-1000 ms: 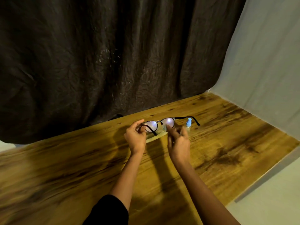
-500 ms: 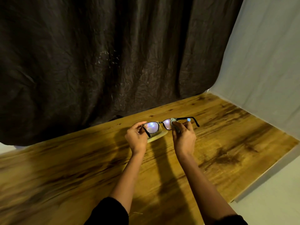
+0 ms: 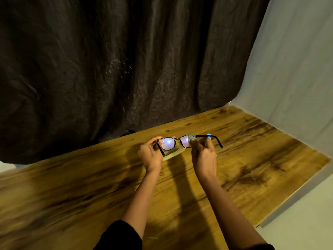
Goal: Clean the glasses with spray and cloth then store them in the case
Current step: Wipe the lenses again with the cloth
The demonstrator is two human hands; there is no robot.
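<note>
The table (image 3: 90, 186) was streaked brown wood, with a crumpled dark curtain (image 3: 108, 69) hung behind it and a pale sheet (image 3: 297, 69) on the right. A yellow-green case (image 3: 173, 153) lay on the table just under the glasses (image 3: 169, 143), mostly hidden by the hands; I could not tell whether it was open. Only a bluish tip of the spray (image 3: 209, 135) showed past the right hand (image 3: 204, 156). The glasses were held above the middle of the table: black frame, arms unfolded toward the person, lenses glinting violet. The left hand (image 3: 150, 156) pinched the frame's left corner. The right hand pinched a small cloth (image 3: 191, 139) against the right lens.
</note>
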